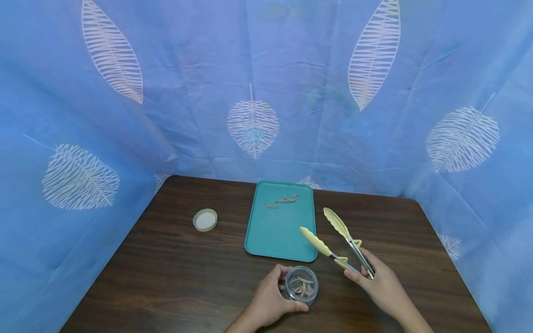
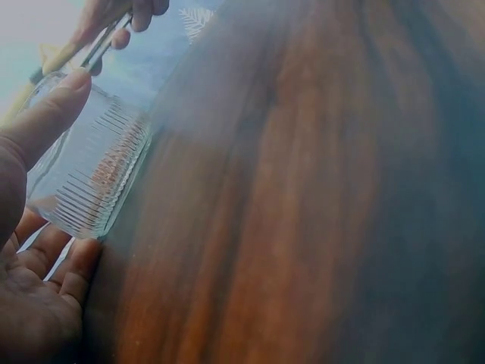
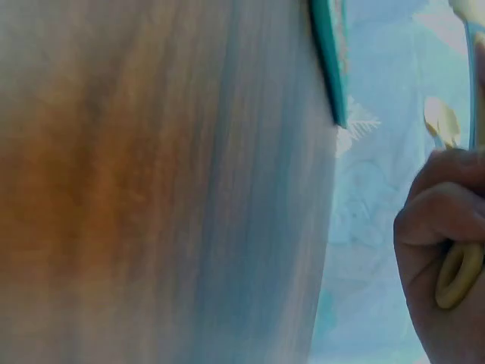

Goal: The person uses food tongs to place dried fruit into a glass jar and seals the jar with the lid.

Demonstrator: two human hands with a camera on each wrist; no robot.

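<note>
My left hand [image 1: 268, 298] grips a clear round jar [image 1: 301, 275] from its left side, thumb at the near side. Small brownish-pink strips [image 1: 307, 290] lie inside it. In the left wrist view the jar [image 2: 72, 182] shows ribbed walls, close to the table surface. My right hand [image 1: 385, 284] holds tongs [image 1: 338, 223] with pale yellow scalloped tips and metal arms. The tips are spread apart with nothing between them, near the right edge of a teal tray [image 1: 279, 240]. In the right wrist view the fingers wrap the tongs, whose yellow ring end [image 3: 458, 277] shows below them.
A few similar strips [image 1: 287, 200] lie near the tray's far end. To the left of the tray, a round pale lid [image 1: 205, 219] rests on the dark wooden table [image 1: 166, 273]. Blue leaf-patterned cloth [image 1: 200, 115] hangs behind and along the sides.
</note>
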